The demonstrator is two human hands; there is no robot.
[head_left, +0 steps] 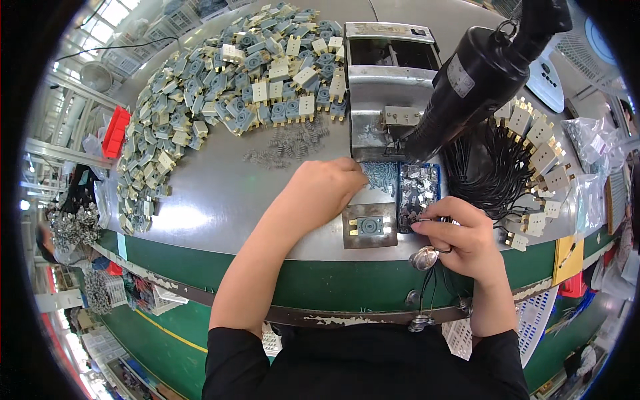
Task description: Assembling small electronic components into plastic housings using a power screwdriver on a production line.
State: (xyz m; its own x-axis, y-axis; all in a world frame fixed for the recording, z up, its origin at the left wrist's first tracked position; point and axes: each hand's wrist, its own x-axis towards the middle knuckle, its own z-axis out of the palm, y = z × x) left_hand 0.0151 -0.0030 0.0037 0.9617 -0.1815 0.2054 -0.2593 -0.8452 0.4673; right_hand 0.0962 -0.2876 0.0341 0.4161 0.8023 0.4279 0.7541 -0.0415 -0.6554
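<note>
My left hand is closed, its fingertips together at the edge of a pile of small screws; what they hold, if anything, is hidden. Thumb and forefinger of my right hand pinch at the lower edge of a blue tray of small metal clips. A thin black cable runs through that hand's curled fingers. From it hang shiny round metal pieces over the table's front edge. Between my hands a grey switch housing with brass terminals lies in a flat metal fixture.
A large heap of grey and cream switch housings covers the back left, with loose springs before it. A black power driver overhangs a metal stand. At right lie black cables with cream housings and plastic bags.
</note>
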